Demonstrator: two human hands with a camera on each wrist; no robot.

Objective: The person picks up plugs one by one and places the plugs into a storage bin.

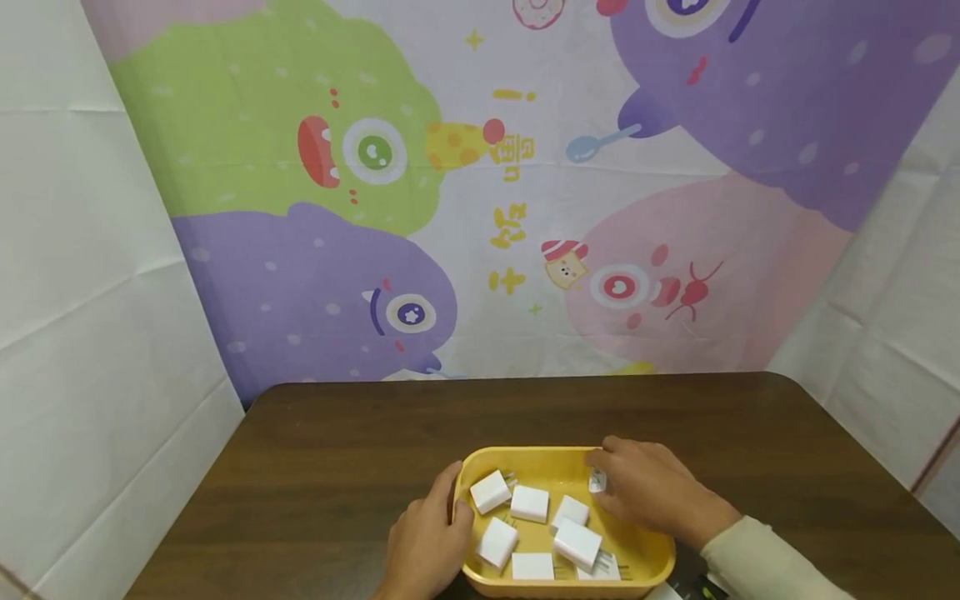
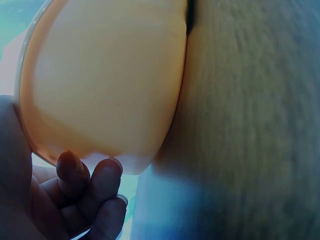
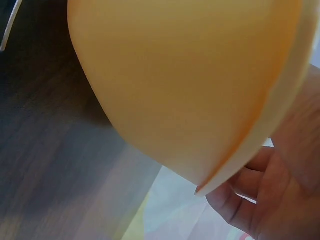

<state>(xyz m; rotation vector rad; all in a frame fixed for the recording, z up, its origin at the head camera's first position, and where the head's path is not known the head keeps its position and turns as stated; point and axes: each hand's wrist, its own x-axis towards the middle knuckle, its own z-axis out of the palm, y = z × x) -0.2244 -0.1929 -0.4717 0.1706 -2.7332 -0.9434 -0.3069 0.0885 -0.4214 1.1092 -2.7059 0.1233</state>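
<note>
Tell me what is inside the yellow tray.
The yellow tray holds white plug adapters, about seven showing, some with metal prongs visible. The right hand reaches in and covers the far right corner, pinching one adapter there; anything else beneath it is hidden.
</note>
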